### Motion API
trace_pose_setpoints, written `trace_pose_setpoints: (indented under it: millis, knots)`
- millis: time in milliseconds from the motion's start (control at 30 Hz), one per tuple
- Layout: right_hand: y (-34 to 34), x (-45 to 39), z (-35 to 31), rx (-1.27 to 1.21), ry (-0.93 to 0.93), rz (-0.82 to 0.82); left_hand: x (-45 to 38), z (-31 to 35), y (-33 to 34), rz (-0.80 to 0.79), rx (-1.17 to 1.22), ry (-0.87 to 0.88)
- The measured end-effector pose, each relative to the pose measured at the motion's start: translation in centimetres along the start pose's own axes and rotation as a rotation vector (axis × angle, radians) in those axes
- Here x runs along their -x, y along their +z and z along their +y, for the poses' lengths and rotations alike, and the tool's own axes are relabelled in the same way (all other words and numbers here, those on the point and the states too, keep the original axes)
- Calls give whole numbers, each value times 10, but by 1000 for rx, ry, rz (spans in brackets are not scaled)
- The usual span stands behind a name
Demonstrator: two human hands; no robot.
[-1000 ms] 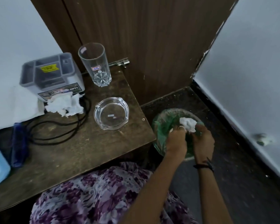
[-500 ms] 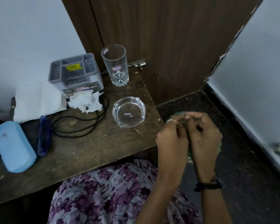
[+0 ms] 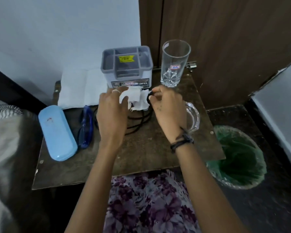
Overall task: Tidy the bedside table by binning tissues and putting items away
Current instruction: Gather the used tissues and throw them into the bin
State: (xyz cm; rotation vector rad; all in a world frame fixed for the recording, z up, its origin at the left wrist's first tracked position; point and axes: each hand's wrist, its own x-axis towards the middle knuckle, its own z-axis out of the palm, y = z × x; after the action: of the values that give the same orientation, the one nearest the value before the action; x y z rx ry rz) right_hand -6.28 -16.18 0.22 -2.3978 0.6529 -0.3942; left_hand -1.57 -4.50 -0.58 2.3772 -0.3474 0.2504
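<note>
The left hand (image 3: 112, 109) has its grip on the crumpled white tissue (image 3: 135, 99), thumb and fingers curled round its left edge, at the frame's centre on the dark, scuffed worktop (image 3: 146, 153). The right hand (image 3: 168, 105) seems to pinch the black cable (image 3: 138, 122) at the tissue's right edge, though its fingertips are hard to make out. It half hides a clear glass ashtray (image 3: 194, 116). A green-lined bin (image 3: 238, 158) stands lower right.
</note>
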Motion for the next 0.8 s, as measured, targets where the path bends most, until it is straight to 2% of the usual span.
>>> trace_pose_setpoints:
  millis: [200, 333, 467, 567, 633, 800]
  knots:
    - [39, -29, 1, 234, -3, -127, -24, -24, 28, -141, -276, -13]
    - [45, -25, 2, 236, -61, -25, -26, -28, 22, -4, -125, -27]
    - [35, -20, 4, 49, -27, 43, -19, -31, 1, 46, 177, -138]
    - [22, -11, 1, -311, 90, 43, -14, -31, -14, 72, 354, -228]
    - [15, -4, -1, -459, 114, 77, -11, -31, -21, 96, 393, -276]
    - [1, 3, -4, -516, 81, 117, -3, -29, -32, 135, 431, -359]
